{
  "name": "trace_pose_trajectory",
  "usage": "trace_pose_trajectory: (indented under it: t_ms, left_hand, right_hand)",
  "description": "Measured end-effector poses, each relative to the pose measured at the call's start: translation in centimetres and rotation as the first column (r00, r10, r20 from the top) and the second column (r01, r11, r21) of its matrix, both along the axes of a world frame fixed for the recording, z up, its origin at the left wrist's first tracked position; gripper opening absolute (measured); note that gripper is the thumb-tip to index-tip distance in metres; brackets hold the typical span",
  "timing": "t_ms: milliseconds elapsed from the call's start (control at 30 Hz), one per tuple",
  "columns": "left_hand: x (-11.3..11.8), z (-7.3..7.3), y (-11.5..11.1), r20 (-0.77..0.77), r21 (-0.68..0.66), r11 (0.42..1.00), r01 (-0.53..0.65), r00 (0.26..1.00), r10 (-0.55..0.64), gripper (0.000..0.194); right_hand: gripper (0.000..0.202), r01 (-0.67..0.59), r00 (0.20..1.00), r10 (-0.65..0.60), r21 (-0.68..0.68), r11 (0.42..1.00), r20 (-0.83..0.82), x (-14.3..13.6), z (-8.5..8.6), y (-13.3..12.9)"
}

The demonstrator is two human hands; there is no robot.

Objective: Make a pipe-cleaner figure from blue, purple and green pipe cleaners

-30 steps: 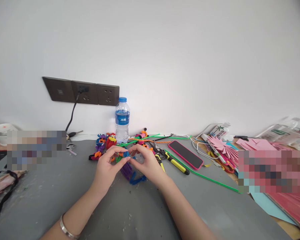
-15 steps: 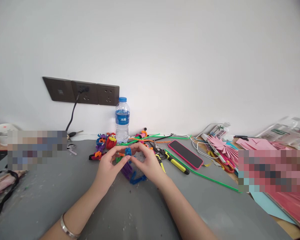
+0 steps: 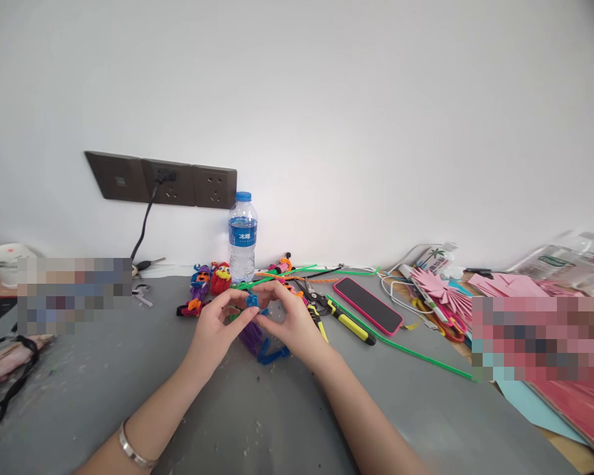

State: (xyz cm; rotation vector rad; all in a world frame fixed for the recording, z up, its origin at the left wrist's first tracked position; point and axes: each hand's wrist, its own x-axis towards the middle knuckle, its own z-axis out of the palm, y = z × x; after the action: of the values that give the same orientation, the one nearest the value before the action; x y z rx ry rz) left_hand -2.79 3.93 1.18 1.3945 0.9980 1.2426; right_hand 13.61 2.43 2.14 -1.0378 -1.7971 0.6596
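White wall (image 3: 356, 138) backs a grey desk (image 3: 218, 409), where small bright bits lie scattered. Both hands are raised above its middle, arched toward each other with their thumbs together. The left hand (image 3: 220, 330) pinches a small blue fuzzy piece (image 3: 252, 301) between thumb and fingers; the right hand (image 3: 291, 326) is curled with its fingertips at the piece's other side, but whether they grip it cannot be told. Fingertips alone bear on it, probably because it is too small for a fuller hold. Just below lie purple stems (image 3: 250, 338) and a bent blue stem (image 3: 273, 357), perhaps kept close for easy reach. Yellow-handled pliers (image 3: 349, 321) rest near the right hand, handles toward the person, seemingly handy to pick up. Finished-looking figures (image 3: 220, 278) sit back beside an upright bottle (image 3: 242, 254), likely to leave working room in front.
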Motion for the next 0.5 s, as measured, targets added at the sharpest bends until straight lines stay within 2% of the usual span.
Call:
trace_pose_trajectory:
  t_ms: [67, 133, 200, 267, 367, 500]
  left_hand:
    - [-0.2, -0.1, 0.5, 0.077, -0.053, 0.997, -0.050, 0.996, 0.054, 0.026]
    - [-0.6, -0.3, 1.2, 0.161, -0.129, 0.982, -0.141, 0.974, 0.161, 0.035]
    - [-1.0, -0.4, 1.8, 0.241, -0.214, 0.956, -0.200, 0.938, 0.250, 0.043]
    - [-1.1, -0.4, 2.2, 0.285, -0.272, 0.934, -0.231, 0.908, 0.308, 0.046]
    - [-0.8, -0.3, 2.0, 0.294, -0.283, 0.941, -0.187, 0.917, 0.271, 0.048]
    - [-0.4, -0.2, 1.3, 0.266, -0.284, 0.949, -0.139, 0.939, 0.218, 0.049]
  right_hand:
    - [0.034, -0.026, 1.000, 0.027, -0.038, 0.999, 0.013, 0.3, 0.1, -0.1]
    - [0.025, -0.067, 0.996, 0.072, -0.111, 0.992, 0.046, 0.6, 0.2, -0.1]
    - [0.008, -0.135, 0.979, 0.164, -0.215, 0.967, 0.124, 1.1, 0.3, -0.2]
    - [0.005, -0.181, 0.939, 0.260, -0.318, 0.931, 0.226, 1.5, 0.3, -0.3]
    - [0.006, -0.178, 0.889, 0.314, -0.381, 0.907, 0.332, 1.9, 0.5, -0.5]
    - [0.007, -0.183, 0.867, 0.337, -0.394, 0.901, 0.368, 2.3, 0.8, -0.6]
